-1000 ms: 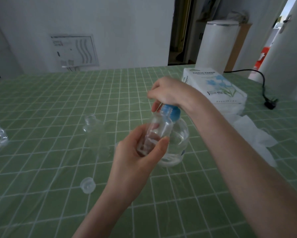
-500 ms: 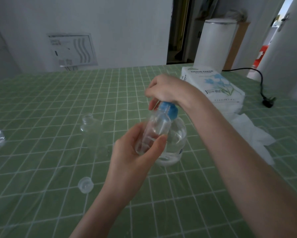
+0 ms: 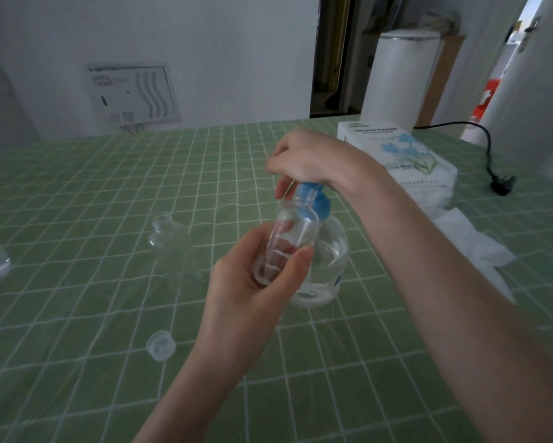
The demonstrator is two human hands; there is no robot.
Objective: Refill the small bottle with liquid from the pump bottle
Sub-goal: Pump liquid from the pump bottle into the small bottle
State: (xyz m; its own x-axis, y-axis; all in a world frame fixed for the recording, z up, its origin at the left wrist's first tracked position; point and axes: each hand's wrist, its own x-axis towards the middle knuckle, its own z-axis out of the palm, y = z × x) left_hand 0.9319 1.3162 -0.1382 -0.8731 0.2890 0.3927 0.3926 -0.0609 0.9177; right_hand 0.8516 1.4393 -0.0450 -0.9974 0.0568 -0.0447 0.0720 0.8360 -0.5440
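The left hand's [image 3: 246, 292] grip wraps the small clear plastic bottle [image 3: 284, 247], held up close so the right hand [image 3: 304, 158], grip curled over the blue-topped clear pump bottle [image 3: 331, 266], can squirt liquid in.

**Bottles Meet at Mid-Table**

The small bottle [image 3: 288, 238], held in the left hand [image 3: 249, 302], sits just before the pump bottle [image 3: 332, 260] on the table [image 3: 77, 193]. The right hand [image 3: 304, 158] rests atop the pump. A spare bottle [image 3: 169, 247] stands left, and a loose cap [image 3: 160, 345] lies nearer the camera. A tissue pack [image 3: 403, 158] lies behind right.
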